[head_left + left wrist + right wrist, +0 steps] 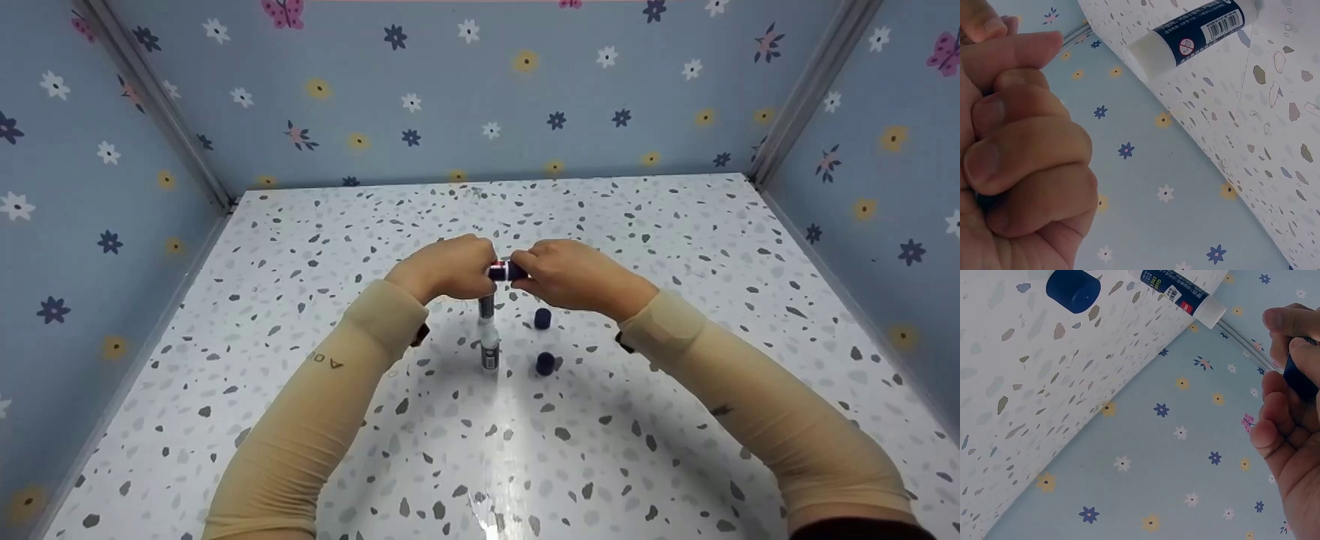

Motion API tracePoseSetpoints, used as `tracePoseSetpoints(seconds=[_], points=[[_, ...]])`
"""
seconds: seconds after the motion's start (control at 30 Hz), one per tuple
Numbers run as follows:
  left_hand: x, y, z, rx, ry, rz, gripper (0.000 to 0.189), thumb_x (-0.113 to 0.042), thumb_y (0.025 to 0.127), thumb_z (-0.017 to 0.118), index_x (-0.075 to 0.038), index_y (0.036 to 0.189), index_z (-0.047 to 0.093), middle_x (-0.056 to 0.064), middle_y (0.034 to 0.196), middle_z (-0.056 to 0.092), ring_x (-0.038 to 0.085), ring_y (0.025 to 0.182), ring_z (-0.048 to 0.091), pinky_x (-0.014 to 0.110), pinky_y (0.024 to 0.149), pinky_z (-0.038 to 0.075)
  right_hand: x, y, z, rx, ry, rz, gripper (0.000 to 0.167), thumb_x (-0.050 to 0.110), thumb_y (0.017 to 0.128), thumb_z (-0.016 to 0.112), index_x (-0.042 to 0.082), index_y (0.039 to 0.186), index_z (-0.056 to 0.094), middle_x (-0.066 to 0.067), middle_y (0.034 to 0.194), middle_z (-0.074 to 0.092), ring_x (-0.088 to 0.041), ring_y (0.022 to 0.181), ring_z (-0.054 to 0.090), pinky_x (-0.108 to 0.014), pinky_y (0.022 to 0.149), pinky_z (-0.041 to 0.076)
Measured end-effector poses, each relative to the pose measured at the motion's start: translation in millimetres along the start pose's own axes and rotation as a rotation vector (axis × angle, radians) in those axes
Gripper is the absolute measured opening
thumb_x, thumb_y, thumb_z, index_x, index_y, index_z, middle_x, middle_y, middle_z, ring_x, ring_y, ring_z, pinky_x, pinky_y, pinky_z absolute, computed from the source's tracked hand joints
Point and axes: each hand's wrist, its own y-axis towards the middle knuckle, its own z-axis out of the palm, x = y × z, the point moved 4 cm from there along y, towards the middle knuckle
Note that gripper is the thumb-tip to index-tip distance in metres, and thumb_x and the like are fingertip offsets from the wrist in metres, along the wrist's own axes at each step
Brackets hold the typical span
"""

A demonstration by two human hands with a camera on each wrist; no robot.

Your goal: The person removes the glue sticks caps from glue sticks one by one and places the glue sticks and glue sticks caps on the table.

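My left hand (454, 268) grips a dark glue stick (498, 271), held sideways above the table, with its fingers curled round the body. From the other side, my right hand (574, 276) pinches the glue stick's dark blue cap (1300, 377) between thumb and fingers. Below the hands, an uncapped glue stick (490, 351) with a white top stands on the table. Another glue stick (486, 306) shows just beyond it, partly hidden by my left hand. To their right are two loose blue caps, a farther cap (542, 319) and a nearer cap (545, 364).
The speckled white table (480, 465) runs back to a blue flowered wall (465, 97). Similar panels stand at the left (67, 247) and right (885, 195), meeting the back wall at grey corner posts.
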Motion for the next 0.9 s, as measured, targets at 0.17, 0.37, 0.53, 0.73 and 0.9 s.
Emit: tracePoseSetpoints(seconds=[0.17, 0.37, 0.53, 0.73, 0.9], points=[[1.4, 0.0, -0.8, 0.017, -0.017, -0.018, 0.012, -0.010, 0.087, 0.066, -0.014, 0.077, 0.060, -0.003, 0.070, 0.050, 0.015, 0.063, 0.046, 0.032, 0.058, 0.038, 0, -1.9, -4, -0.067, -0.034, -0.032, 0.017, 0.013, 0.103, 0.072, 0.001, 0.098, 0.061, -0.012, 0.078, 0.068, -0.027, 0.067, 0.061, -0.045, 0.064, 0.054], [-3.6, -2.4, -8.1, -0.056, 0.018, 0.000, 0.015, -0.009, 0.089, 0.063, -0.014, 0.075, 0.059, -0.002, 0.071, 0.049, 0.016, 0.064, 0.045, 0.033, 0.061, 0.038, -4, -3.1, -12, -0.060, 0.008, 0.000, 0.018, 0.015, 0.105, 0.072, 0.001, 0.102, 0.063, -0.012, 0.077, 0.065, -0.025, 0.067, 0.056, -0.045, 0.066, 0.051], [-6.5, -3.6, -9.6, -0.122, 0.072, 0.034, 0.017, -0.006, 0.091, 0.062, -0.012, 0.076, 0.058, 0.001, 0.073, 0.047, 0.017, 0.066, 0.042, 0.034, 0.063, 0.038, -8, -3.3, -15, 0.001, 0.102, 0.061, 0.019, 0.017, 0.107, 0.070, 0.001, 0.103, 0.061, -0.011, 0.077, 0.060, -0.025, 0.069, 0.052, -0.044, 0.068, 0.048], [-9.6, -2.5, -10.0, -0.217, 0.149, 0.067, 0.014, -0.006, 0.091, 0.063, -0.010, 0.078, 0.060, 0.002, 0.073, 0.050, 0.019, 0.066, 0.045, 0.036, 0.065, 0.040, -11, -3.6, -19, -0.001, 0.123, 0.064, 0.020, 0.016, 0.106, 0.071, 0.000, 0.102, 0.060, -0.011, 0.077, 0.061, -0.026, 0.069, 0.052, -0.045, 0.068, 0.048], [-11.6, -1.3, -9.3, -0.285, 0.194, 0.079, 0.016, -0.006, 0.091, 0.065, -0.010, 0.076, 0.060, 0.002, 0.071, 0.050, 0.021, 0.065, 0.045, 0.039, 0.064, 0.042, -13, -4.2, -22, -0.012, 0.113, 0.061, 0.021, 0.016, 0.106, 0.071, -0.001, 0.102, 0.060, -0.011, 0.077, 0.061, -0.027, 0.068, 0.054, -0.045, 0.067, 0.048]])
